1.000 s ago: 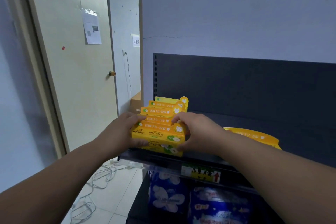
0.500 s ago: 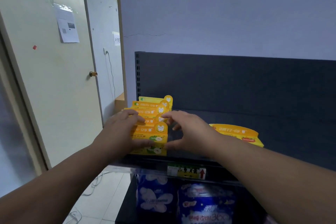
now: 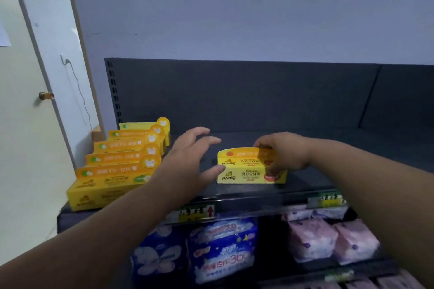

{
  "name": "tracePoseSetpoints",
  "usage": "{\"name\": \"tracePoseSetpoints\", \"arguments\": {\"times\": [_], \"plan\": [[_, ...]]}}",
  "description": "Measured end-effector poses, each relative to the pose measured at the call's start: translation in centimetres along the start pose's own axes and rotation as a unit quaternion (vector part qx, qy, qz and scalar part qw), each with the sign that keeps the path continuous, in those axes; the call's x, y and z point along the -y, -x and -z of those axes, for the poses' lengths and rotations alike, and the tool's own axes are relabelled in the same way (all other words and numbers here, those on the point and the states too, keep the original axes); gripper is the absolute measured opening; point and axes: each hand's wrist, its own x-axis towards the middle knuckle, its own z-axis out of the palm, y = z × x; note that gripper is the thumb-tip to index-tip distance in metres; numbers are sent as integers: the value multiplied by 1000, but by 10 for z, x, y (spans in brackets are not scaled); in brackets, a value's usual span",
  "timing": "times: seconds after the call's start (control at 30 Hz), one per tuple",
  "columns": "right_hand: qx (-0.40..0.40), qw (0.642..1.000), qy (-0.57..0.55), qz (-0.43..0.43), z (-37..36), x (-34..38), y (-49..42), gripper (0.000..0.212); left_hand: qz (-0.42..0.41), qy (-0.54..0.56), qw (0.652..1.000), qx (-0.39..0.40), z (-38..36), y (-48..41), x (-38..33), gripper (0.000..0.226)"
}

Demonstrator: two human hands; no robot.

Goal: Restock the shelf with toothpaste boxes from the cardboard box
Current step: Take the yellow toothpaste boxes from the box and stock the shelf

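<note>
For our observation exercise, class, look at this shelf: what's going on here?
A person is stocking a dark metal shelf. Their right hand grips the right end of what look like two yellow cardboard toothpaste boxes with red labels, standing mid-shelf. The left hand, fingers spread, reaches toward their left end, thumb at the corner. A row of yellow toothpaste boxes with green labels stands at the shelf's left end.

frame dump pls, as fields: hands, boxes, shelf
left hand: open, fingers spread, thumb by left end of red-dot boxes; contact unclear
right hand: grips their right end
red-dot boxes: apparently two, one behind the other, mid shelf
green-dot row: five tops visible, shelf's left end, no hand on it
below: blue packs, pink packs
</note>
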Motion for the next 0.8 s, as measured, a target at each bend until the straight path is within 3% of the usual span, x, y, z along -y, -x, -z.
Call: {"name": "tracePoseSetpoints", "arguments": {"times": [0.23,0.47,0.57,0.8], "plan": [[-22,999,-40,-24,-3,-50,26,51,60,54,989,126,-56,-24,-46,77],[-70,993,-85,-35,-12,-104,48,52,94,63,986,126,-97,-51,-90,60],[-100,982,-155,-37,-20,-124,57,56,106,30,985,135,-102,-59,-100,59],[-129,976,-173,2,-28,-177,105,59,182,10,972,147,-99,-63,-101,57]]}}
